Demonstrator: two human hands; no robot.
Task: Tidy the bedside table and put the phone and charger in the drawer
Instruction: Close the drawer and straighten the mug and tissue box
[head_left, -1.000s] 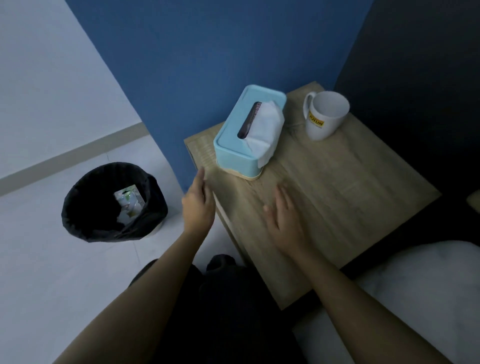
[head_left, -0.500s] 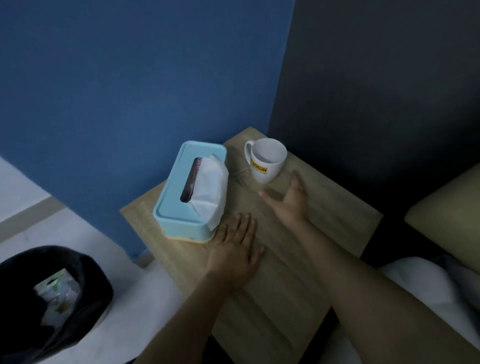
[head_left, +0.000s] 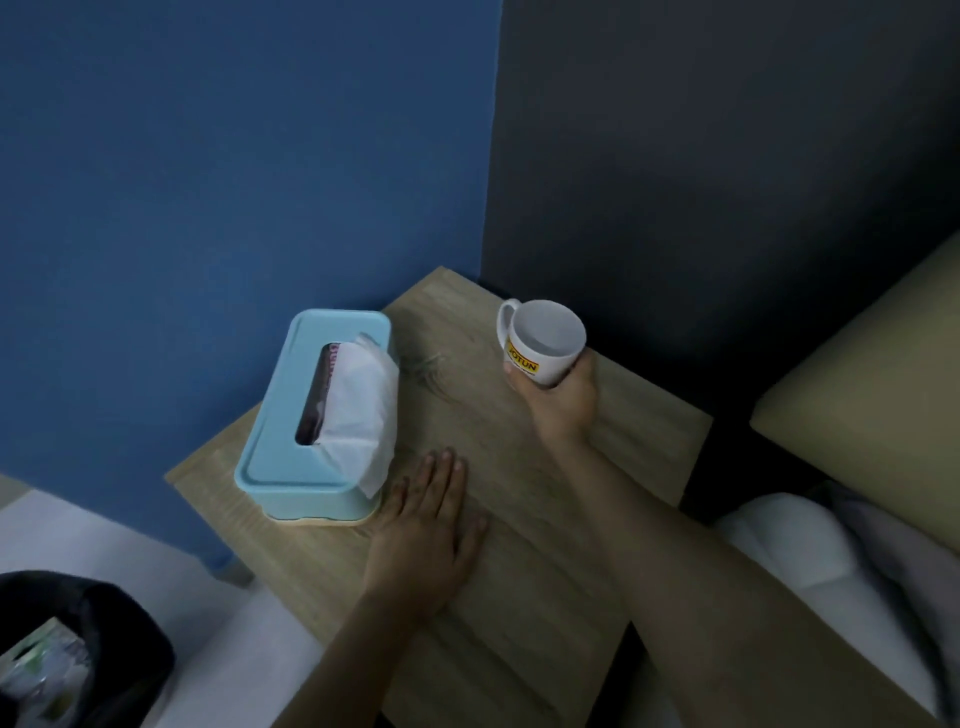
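On the bedside table (head_left: 644, 447) I see the tissue box (head_left: 306, 415) along its left edge and the mug (head_left: 543, 343) near the far right corner, well apart. The bin (head_left: 119, 649) sits on the floor off the table's left near corner.

Two hands on the wooden desk (head_left: 519, 597), one holding a mug.

The right hand (head_left: 563, 402) wraps its grip around the base of a white mug (head_left: 543, 340) with a yellow label, near the desk's far corner. The left hand (head_left: 426, 530) lies flat, palm down, just beside a light-blue tissue box (head_left: 291, 441) with a tissue sticking out. A black bin (head_left: 119, 644) stands on the floor at lower left.
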